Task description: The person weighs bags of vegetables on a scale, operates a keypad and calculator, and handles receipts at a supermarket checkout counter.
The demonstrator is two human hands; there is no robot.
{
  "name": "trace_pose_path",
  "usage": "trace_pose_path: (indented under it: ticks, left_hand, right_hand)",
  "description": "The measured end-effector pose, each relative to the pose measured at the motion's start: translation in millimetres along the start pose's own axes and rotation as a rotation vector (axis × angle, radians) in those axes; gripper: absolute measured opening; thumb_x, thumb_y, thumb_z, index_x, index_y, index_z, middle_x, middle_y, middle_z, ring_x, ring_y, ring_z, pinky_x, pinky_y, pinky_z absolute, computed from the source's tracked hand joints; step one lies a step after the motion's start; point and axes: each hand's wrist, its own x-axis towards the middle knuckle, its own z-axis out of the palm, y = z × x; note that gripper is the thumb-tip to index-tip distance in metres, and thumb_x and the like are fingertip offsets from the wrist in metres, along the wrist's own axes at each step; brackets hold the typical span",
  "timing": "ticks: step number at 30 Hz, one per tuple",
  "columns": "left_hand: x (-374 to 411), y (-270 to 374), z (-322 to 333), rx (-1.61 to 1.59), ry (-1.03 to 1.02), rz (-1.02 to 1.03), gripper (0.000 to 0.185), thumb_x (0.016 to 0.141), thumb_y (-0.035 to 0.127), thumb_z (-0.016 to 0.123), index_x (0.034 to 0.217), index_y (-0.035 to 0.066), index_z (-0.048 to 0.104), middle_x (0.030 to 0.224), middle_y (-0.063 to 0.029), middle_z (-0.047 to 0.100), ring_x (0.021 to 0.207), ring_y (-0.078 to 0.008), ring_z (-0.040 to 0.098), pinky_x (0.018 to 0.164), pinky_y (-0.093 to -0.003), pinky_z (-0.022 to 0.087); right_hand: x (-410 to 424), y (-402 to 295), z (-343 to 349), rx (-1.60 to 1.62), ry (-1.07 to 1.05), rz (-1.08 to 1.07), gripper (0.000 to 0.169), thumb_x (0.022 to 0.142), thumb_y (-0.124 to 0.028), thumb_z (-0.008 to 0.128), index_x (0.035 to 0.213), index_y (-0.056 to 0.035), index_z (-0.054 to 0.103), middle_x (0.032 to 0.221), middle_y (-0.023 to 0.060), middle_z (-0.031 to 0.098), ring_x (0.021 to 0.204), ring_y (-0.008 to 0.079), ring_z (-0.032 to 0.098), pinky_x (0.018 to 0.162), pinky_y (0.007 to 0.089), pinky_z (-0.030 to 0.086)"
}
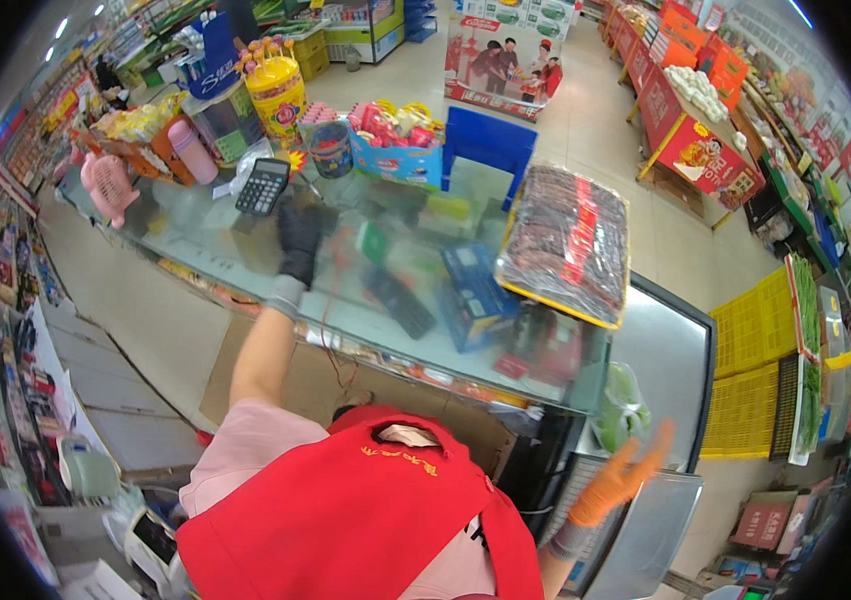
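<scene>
My left hand (pixel 299 229), in a dark glove with a grey cuff, is over the glass counter (pixel 245 262), just right of a black calculator (pixel 263 186). Blur hides its fingers. At the lower right my right hand (pixel 620 480), in an orange glove, has its fingers spread and holds nothing. It is near a green plastic-wrapped item (pixel 622 405) on the metal surface. A film-wrapped tray of dark food (pixel 564 240) with a red label lies on the counter's right end. A blue box (pixel 474 292) and a dark remote control (pixel 399 300) show at the counter's middle; whether they are on or under the glass I cannot tell.
A pink basket (pixel 108 186), a pink bottle (pixel 192 152), a yellow lollipop tub (pixel 277 97) and a blue candy box (pixel 399 157) line the counter's far side. A blue chair (pixel 489 139) stands behind it. Yellow crates (pixel 748 322) are at the right.
</scene>
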Motion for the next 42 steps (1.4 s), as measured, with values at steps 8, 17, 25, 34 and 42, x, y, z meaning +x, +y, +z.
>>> trace_pose_path:
  ticks: [8,17,25,34,42]
  left_hand:
    - [184,-165,50,-0.186,-0.391,0.170,0.033,0.084,0.017,0.057,0.116,0.012,0.061,0.115,-0.0173,0.059,0.104,-0.0315,0.057,0.091,-0.0362,0.043]
    - [198,-173,18,-0.403,-0.559,0.604,0.016,0.079,0.024,0.067,0.081,0.008,0.064,0.085,-0.0117,0.063,0.086,-0.0307,0.058,0.073,-0.0380,0.044]
    - [58,-99,28,-0.679,-0.471,0.351,0.018,0.090,0.019,0.054,0.098,0.003,0.059,0.093,-0.0171,0.062,0.083,-0.0327,0.061,0.073,-0.0378,0.048]
    - [9,-181,-20,-0.996,-0.601,-0.329,0.028,0.092,0.025,0.055,0.101,-0.001,0.064,0.092,-0.0143,0.067,0.083,-0.0227,0.063,0.077,-0.0321,0.048]
    - [-22,-166,-22,-0.825,-0.721,-0.124,0.033,0.094,0.029,0.055,0.104,-0.001,0.063,0.093,-0.0145,0.068,0.082,-0.0251,0.064,0.076,-0.0332,0.048]
  right_hand:
    - [-84,-198,180,0.336,-0.563,-0.308,0.039,0.078,0.001,0.056,0.117,0.0007,0.058,0.113,0.0205,0.059,0.105,0.0402,0.055,0.093,0.0438,0.044]
    - [-127,-262,257,0.437,-0.797,-0.249,0.031,0.082,-0.003,0.056,0.112,0.0005,0.059,0.114,0.0193,0.059,0.103,0.0384,0.056,0.089,0.0434,0.045]
    - [-132,-303,328,0.595,-0.781,-0.153,0.045,0.086,-0.018,0.060,0.128,-0.0042,0.052,0.121,0.0187,0.057,0.110,0.0336,0.054,0.094,0.0403,0.042]
    - [-144,-357,342,0.673,-1.257,-0.040,0.049,0.082,-0.021,0.064,0.127,-0.0061,0.053,0.108,0.0158,0.060,0.082,0.0268,0.061,0.075,0.0354,0.049]
    - [-126,-343,359,0.626,-1.365,-0.094,0.037,0.080,-0.014,0.064,0.116,-0.0028,0.060,0.099,0.0134,0.064,0.082,0.0211,0.062,0.074,0.0315,0.049]
